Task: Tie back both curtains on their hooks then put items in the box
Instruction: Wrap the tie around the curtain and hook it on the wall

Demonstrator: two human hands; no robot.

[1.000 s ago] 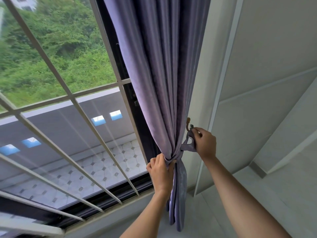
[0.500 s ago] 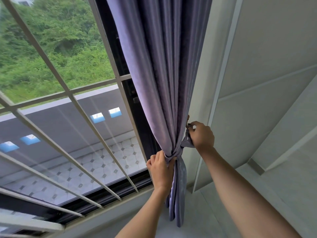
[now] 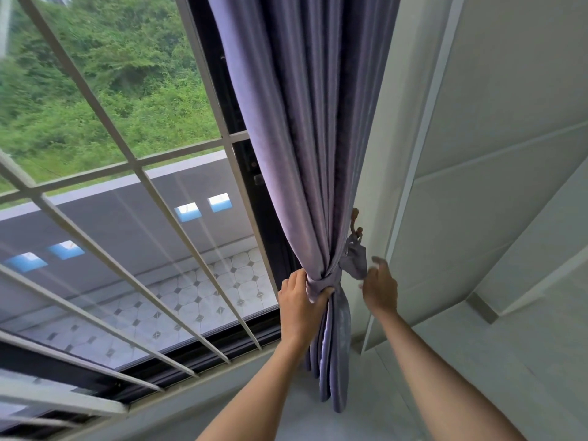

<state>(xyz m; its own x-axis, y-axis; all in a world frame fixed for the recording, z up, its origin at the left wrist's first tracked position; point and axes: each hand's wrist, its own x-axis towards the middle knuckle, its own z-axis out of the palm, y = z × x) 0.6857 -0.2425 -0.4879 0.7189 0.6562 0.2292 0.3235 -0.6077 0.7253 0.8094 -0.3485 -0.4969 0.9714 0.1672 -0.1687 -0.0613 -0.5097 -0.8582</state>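
Curtain (image 3: 305,148) hangs gathered by the wall, its tieback (image 3: 351,261) looped on the hook (image 3: 355,224); our left hand (image 3: 300,308) grips the bunch, right hand (image 3: 380,286) open beside it, so the box remains.

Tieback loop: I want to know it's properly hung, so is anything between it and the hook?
Nothing visible stands between them. The tieback loop hangs from the wall hook beside the gathered curtain. The right hand is open and apart from it; the left hand grips the bunched fabric.
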